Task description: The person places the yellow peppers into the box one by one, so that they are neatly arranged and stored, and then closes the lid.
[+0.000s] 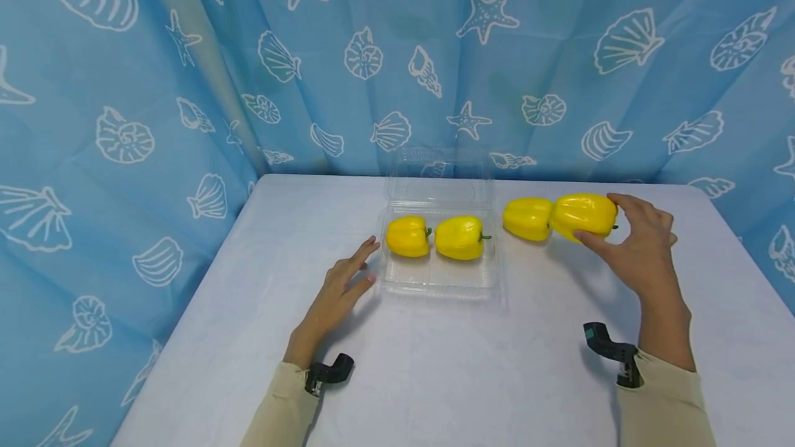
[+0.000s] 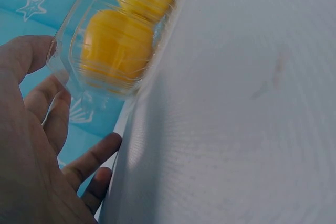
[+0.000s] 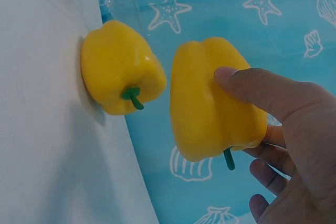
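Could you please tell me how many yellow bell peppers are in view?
4: two yellow bell peppers in the clear plastic clamshell, one on the table beside it, one in the right hand.

In my head view the table [image 1: 435, 364] is bright and evenly lit, with small glints on the pepper [image 1: 582, 212] in the right hand [image 1: 641, 247] and a soft shadow left of that hand. My wrist views come through dimmer; beside the left hand's [image 2: 31, 150] fingertips, streaky reflections blur the box [image 2: 67, 51].
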`<state>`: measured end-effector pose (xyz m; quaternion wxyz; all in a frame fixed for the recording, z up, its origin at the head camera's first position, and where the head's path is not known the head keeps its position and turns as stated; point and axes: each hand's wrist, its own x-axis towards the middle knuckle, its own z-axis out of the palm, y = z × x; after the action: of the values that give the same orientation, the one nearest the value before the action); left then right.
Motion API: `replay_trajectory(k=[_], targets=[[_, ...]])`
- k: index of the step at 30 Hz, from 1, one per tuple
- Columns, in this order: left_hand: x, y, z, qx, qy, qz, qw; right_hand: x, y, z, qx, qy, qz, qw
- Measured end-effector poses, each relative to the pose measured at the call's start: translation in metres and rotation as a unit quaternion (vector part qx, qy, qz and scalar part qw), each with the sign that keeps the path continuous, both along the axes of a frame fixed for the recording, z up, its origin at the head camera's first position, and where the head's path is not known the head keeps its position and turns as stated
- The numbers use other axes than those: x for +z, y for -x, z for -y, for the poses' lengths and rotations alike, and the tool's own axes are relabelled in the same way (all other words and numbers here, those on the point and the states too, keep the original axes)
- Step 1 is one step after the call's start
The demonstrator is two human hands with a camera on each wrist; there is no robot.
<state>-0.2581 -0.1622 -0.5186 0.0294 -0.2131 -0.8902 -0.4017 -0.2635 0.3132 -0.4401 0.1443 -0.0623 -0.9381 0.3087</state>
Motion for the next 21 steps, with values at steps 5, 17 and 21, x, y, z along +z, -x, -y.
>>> replay_trajectory(k=[5,17,21], targets=[[-0.001,0.001,0.001,0.0,-0.001,-0.003,1.0,0.001,-0.001,0.004,0.007,0.001,-0.007,1.0],[-0.001,0.0,0.001,-0.004,-0.007,-0.003,1.0,0.004,-0.002,0.013,0.018,-0.003,-0.015,0.9997],[-0.001,0.0,0.001,-0.003,-0.006,-0.005,1.0,0.005,-0.003,0.016,0.023,-0.002,-0.02,0.9995]])
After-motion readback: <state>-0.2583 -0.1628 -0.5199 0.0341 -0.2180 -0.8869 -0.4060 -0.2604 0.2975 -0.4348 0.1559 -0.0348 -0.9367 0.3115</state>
